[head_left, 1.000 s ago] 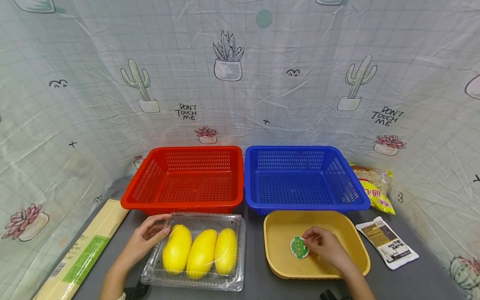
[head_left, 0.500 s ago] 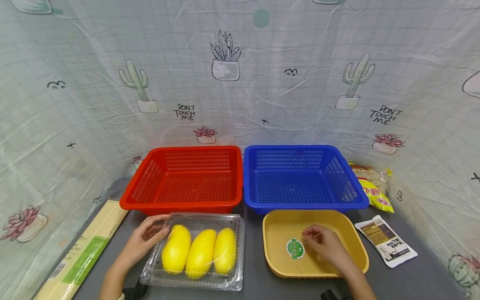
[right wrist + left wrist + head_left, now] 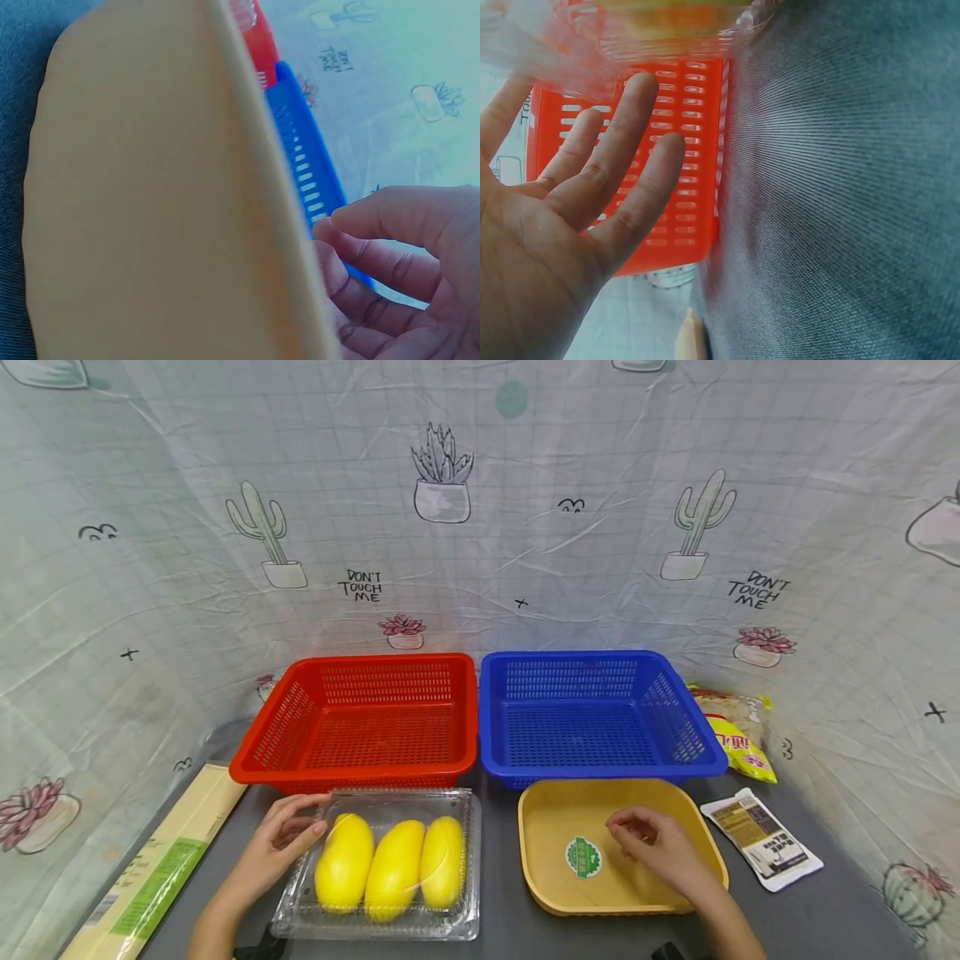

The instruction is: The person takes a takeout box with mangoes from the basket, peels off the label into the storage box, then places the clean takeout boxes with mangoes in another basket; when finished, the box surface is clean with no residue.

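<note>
My left hand (image 3: 276, 839) is at the left side of a clear plastic clamshell box (image 3: 375, 928) holding three yellow mangoes (image 3: 395, 866). In the left wrist view its fingers (image 3: 604, 169) are spread near the blurred box; whether they touch it I cannot tell. Over the yellow basin (image 3: 600, 907), my right hand (image 3: 658, 847) hovers with loosely bent fingers and thumb near the index tip. Nothing shows between those fingertips in the right wrist view, where the basin (image 3: 135, 187) covers part of the fingers. A round green-and-white label (image 3: 583, 857) lies in the basin, left of this hand.
Behind stand a red basket (image 3: 352, 774) and a blue basket (image 3: 600, 772), side by side. A long cream-and-green package (image 3: 161, 856) lies at the left. To the right are a white-and-brown packet (image 3: 761, 839) and a yellow snack bag (image 3: 738, 743). A printed curtain surrounds the table.
The label has left my right fingertips and now lies slightly to the left in the basin, turned. My right hand has shifted slightly right relative to the basin. My left hand stays put.
</note>
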The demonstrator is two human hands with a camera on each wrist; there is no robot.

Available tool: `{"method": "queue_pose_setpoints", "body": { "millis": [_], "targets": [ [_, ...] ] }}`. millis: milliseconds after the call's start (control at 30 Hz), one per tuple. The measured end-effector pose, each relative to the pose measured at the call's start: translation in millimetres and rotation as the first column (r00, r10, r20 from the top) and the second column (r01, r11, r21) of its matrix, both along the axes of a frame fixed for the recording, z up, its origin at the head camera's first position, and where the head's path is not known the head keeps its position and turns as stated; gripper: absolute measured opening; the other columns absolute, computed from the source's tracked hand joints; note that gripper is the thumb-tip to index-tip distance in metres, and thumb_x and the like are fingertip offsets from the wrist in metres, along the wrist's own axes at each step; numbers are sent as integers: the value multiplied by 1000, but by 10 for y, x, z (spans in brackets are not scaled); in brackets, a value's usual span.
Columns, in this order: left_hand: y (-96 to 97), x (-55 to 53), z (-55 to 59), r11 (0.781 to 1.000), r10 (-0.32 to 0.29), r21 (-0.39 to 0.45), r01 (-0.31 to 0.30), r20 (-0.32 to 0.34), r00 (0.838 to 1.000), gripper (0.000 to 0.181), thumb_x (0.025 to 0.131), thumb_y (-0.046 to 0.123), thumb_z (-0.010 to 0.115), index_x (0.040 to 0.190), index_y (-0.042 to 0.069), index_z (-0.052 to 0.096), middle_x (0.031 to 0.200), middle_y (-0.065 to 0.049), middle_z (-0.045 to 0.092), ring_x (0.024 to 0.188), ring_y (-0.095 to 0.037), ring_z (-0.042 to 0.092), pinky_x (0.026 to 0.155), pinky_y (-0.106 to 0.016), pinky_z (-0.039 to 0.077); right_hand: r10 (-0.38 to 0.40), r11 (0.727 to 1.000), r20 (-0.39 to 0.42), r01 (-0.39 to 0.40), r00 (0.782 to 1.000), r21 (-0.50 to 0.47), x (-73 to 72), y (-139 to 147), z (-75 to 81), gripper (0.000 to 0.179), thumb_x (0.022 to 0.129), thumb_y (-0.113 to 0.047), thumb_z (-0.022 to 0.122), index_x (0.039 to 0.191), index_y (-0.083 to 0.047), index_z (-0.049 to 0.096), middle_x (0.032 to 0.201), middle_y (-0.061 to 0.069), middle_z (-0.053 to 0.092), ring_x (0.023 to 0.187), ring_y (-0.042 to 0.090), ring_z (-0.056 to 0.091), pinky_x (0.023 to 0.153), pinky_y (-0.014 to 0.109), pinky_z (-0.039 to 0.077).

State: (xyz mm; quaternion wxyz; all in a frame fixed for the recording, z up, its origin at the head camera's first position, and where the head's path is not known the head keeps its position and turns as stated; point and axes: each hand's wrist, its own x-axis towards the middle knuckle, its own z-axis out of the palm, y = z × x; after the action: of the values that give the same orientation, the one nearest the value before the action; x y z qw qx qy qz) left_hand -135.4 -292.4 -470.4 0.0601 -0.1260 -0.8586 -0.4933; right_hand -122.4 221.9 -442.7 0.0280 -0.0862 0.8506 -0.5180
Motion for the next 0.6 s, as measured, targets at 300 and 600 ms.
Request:
{"method": "queue_pose_setpoints", "body": {
  "millis": [300,600],
  "targets": [
    [-12,42,21,997,-70,48,66,89,994,44,100,9,53,142,8,43,139,-16,39,98,-6,63,76,-27,55,8,1000,-61,-8,998,6,49,72,185,16,95,-8,62,102,6,65,78,2,61,63,11,59,57,28,53],
    [-12,84,33,997,-62,-21,67,200,978,59,97,15,58,150,20,32,141,-20,37,100,-14,58,74,-30,51,-104,989,-130,116,986,88,69,327,420,15,95,-7,62,103,4,66,81,1,65,64,11,60,58,27,54]
  ]
}}
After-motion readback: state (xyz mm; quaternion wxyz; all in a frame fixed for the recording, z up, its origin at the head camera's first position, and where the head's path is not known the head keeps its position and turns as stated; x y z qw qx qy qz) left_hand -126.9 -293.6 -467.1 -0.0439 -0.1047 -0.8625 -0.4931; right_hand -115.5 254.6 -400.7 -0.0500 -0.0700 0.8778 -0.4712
